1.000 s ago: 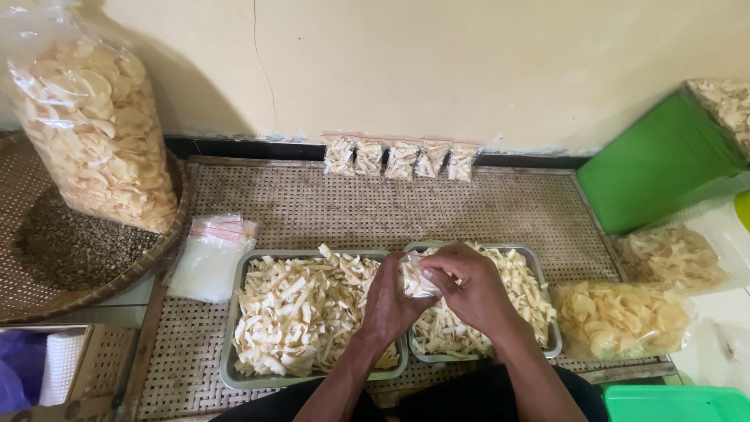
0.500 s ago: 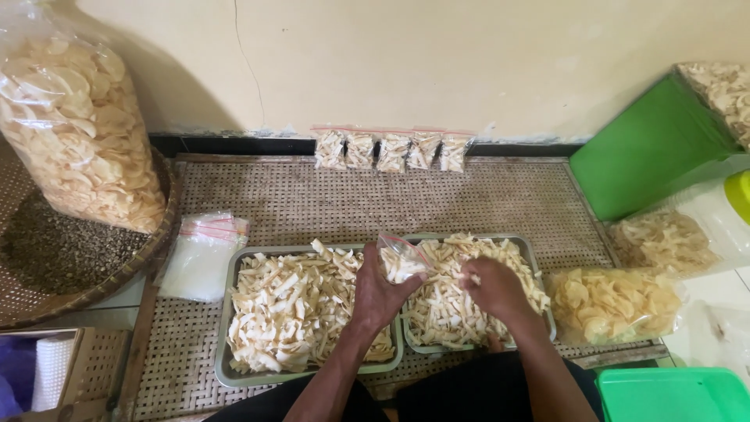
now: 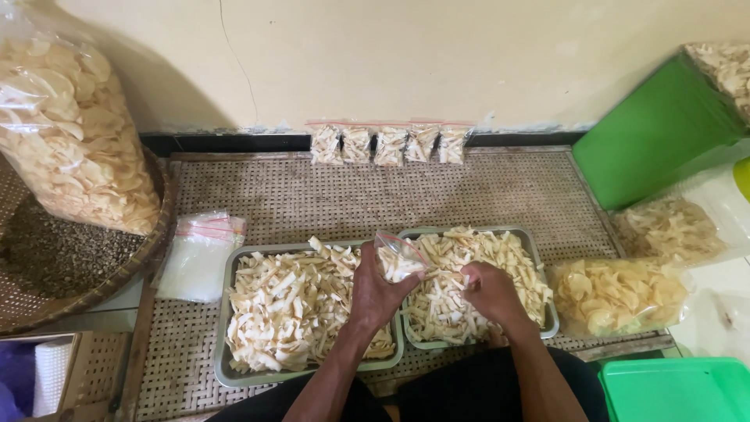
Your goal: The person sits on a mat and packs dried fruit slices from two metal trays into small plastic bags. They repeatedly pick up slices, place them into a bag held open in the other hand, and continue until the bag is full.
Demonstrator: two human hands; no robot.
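Note:
My left hand holds a small clear zip bag, partly filled with pale cracker chips, over the gap between two metal trays. My right hand rests in the right tray, fingers closed around a pinch of chips. The left tray is heaped with the same pale chips. Both trays sit on a woven mat in front of me.
Several filled small bags line the wall. A stack of empty zip bags lies left of the trays. A big bag of crackers sits in a woven basket at left. More cracker bags and green containers stand at right.
My right hand has dropped from the small bag down into the right tray. My left hand keeps the bag up, now tilted open.

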